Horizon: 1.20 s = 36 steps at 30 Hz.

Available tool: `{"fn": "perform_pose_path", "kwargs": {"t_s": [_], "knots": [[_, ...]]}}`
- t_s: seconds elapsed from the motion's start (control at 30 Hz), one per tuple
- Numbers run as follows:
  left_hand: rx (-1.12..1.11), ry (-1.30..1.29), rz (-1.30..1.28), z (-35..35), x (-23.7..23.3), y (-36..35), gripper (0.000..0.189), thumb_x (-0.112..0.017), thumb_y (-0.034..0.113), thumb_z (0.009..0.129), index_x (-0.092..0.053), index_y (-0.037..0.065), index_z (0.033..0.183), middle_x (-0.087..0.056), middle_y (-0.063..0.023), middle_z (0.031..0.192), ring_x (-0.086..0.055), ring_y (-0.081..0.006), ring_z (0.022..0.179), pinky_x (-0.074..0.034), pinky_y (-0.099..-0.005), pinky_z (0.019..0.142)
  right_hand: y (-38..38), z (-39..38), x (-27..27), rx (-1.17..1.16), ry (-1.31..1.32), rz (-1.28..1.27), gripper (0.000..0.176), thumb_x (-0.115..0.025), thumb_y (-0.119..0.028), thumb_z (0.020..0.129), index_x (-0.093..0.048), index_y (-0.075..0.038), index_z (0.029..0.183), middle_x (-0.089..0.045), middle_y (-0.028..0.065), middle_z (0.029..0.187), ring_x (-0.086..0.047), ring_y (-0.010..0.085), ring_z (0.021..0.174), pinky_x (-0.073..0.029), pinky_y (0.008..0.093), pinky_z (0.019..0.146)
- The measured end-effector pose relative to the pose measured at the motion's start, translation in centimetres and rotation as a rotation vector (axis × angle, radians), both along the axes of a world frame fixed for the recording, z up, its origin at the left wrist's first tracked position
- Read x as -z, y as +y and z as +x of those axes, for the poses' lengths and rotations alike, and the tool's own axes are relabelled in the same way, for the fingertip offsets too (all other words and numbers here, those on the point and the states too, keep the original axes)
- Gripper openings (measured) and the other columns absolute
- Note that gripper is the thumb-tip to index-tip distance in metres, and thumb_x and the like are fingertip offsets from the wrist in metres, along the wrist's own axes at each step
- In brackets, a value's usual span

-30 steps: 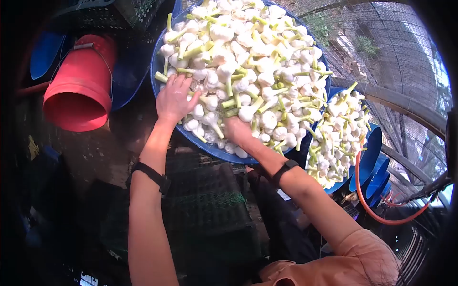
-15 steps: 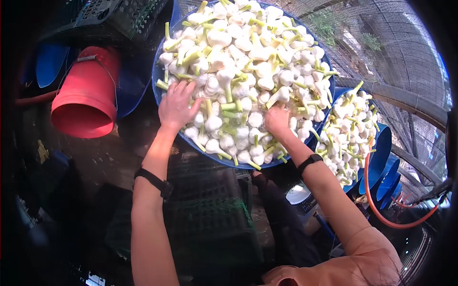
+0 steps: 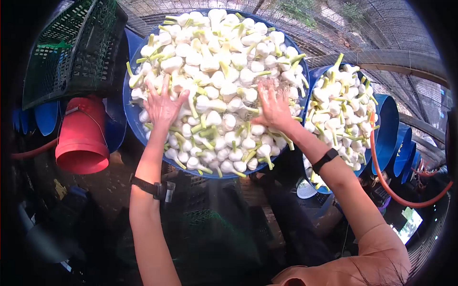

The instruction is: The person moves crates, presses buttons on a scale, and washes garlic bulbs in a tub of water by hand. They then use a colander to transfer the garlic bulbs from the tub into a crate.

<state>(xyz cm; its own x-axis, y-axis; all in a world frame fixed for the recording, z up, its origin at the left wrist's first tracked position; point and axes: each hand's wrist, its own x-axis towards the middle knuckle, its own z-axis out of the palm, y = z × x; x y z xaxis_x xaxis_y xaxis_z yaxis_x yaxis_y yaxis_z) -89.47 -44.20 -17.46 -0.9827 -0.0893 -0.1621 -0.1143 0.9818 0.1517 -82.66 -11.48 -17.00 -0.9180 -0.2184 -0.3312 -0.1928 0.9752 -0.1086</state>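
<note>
A large round blue tub (image 3: 128, 107) is heaped with white garlic bulbs (image 3: 210, 62) that have short green stems, with water showing among them. My left hand (image 3: 163, 106) lies on the bulbs at the tub's left side, fingers spread. On the right side my right hand (image 3: 275, 108) rests on the garlic, also with its fingers apart, and water splashes around its fingertips. Neither hand is closed round a bulb. Both wrists wear dark bands.
A second blue tub (image 3: 311, 88) full of garlic stands at the right, beside an orange hose (image 3: 381, 183) and more blue tubs (image 3: 402, 150). On the left are a red bucket (image 3: 82, 138) lying tilted and a dark green crate (image 3: 90, 57). Mesh netting (image 3: 381, 28) rises behind.
My right hand has come up out of the bulbs and opened flat on top. My left hand has spread its fingers. The camera view has shifted, so the bucket and crate appear lower.
</note>
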Motion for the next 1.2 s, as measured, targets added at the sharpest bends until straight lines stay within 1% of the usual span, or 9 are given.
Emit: {"fn": "perform_pose_path", "kwargs": {"t_s": [0.17,0.27,0.37,0.4,0.57,0.7,0.9,1.13,1.2], "knots": [[0.034,-0.033,-0.131,-0.1,2.6,2.3,0.078,-0.055,0.066,0.077,-0.038,0.026,0.142,-0.020,-0.0206,0.151,-0.043,-0.0363,0.125,-0.036,-0.0490,0.101,-2.6,0.5,18.2,0.555,-0.510,-0.299,0.071,-0.064,-0.039,0.077,-0.042,-0.009,0.137,-0.048,0.0216,0.133,-0.052,0.0330,0.119,-0.042,0.0505,0.097],[0.125,-0.302,-0.125,-0.2,2.4,2.1,0.064,-0.057,0.056,0.080,-0.049,0.020,0.133,-0.035,-0.0204,0.144,-0.047,-0.0344,0.122,-0.041,-0.0454,0.098,-3.1,-1.1,7.6,-0.071,-0.543,-0.126,0.044,-0.058,-0.025,0.080,-0.058,-0.010,0.121,-0.060,0.0153,0.121,-0.057,0.0286,0.113,-0.048,0.0426,0.091],[0.179,-0.351,0.214,1.2,-0.4,0.6,0.050,-0.061,0.046,0.081,-0.061,0.015,0.120,-0.047,-0.0189,0.135,-0.049,-0.0315,0.119,-0.043,-0.0452,0.096,-1.4,-1.7,-3.0,-0.035,-0.305,-0.323,0.027,-0.059,-0.025,0.083,-0.068,-0.016,0.107,-0.067,0.0142,0.101,-0.064,0.0306,0.094,-0.050,0.0433,0.084],[0.166,-0.179,0.514,1.9,-1.4,-0.1,0.042,-0.062,0.040,0.081,-0.065,0.012,0.113,-0.052,-0.0190,0.130,-0.050,-0.0305,0.119,-0.042,-0.0456,0.096,-0.2,-3.0,-5.5,0.076,-0.407,-0.238,0.029,-0.061,-0.030,0.083,-0.067,-0.018,0.109,-0.067,0.0142,0.101,-0.064,0.0308,0.092,-0.050,0.0435,0.081],[0.234,0.354,-0.171,-0.6,-4.0,1.5,0.080,-0.063,0.060,0.076,-0.040,0.018,0.140,-0.038,-0.0261,0.140,-0.041,-0.0455,0.123,-0.038,-0.0470,0.100,1.8,-8.7,-3.5,0.062,0.260,-0.206,0.072,-0.068,-0.052,0.075,-0.046,-0.021,0.135,-0.037,0.0224,0.140,-0.033,0.0451,0.129,-0.038,0.0534,0.098],[0.158,0.042,-0.207,-2.9,8.8,-0.3,0.094,-0.051,0.076,0.074,-0.026,0.023,0.147,-0.034,-0.0284,0.141,-0.038,-0.0491,0.124,-0.035,-0.0548,0.101,-0.1,-8.9,0.2,0.106,0.066,-0.068,0.083,-0.070,-0.060,0.068,-0.042,-0.024,0.138,-0.020,0.0214,0.150,-0.017,0.0466,0.137,-0.032,0.0692,0.094],[0.140,-0.615,-0.048,-4.3,0.8,2.5,0.061,-0.054,0.045,0.084,-0.043,0.021,0.138,-0.048,-0.0127,0.136,-0.043,-0.0327,0.127,-0.036,-0.0411,0.105,0.1,-10.5,1.0,0.039,-0.316,-0.025,0.072,-0.066,-0.052,0.076,-0.043,-0.022,0.138,-0.029,0.0234,0.145,-0.029,0.0446,0.133,-0.034,0.0565,0.102],[0.247,-0.346,0.237,4.6,-15.7,-2.9,0.046,-0.061,0.035,0.085,-0.058,0.011,0.125,-0.042,-0.0238,0.139,-0.042,-0.0353,0.128,-0.035,-0.0381,0.104,0.1,-4.7,-9.5,0.235,-0.403,-0.823,0.060,-0.064,-0.034,0.083,-0.044,-0.017,0.137,-0.038,0.0185,0.143,-0.034,0.0381,0.133,-0.034,0.0500,0.104],[0.126,-0.299,0.119,8.2,-18.5,-8.1,0.054,-0.061,0.041,0.084,-0.054,0.013,0.130,-0.044,-0.0221,0.138,-0.045,-0.0386,0.124,-0.036,-0.0418,0.103,-0.8,-0.8,-7.7,-0.214,0.148,0.083,0.055,-0.066,-0.036,0.082,-0.051,-0.012,0.129,-0.036,0.0214,0.143,-0.033,0.0350,0.134,-0.032,0.0593,0.101]]}}
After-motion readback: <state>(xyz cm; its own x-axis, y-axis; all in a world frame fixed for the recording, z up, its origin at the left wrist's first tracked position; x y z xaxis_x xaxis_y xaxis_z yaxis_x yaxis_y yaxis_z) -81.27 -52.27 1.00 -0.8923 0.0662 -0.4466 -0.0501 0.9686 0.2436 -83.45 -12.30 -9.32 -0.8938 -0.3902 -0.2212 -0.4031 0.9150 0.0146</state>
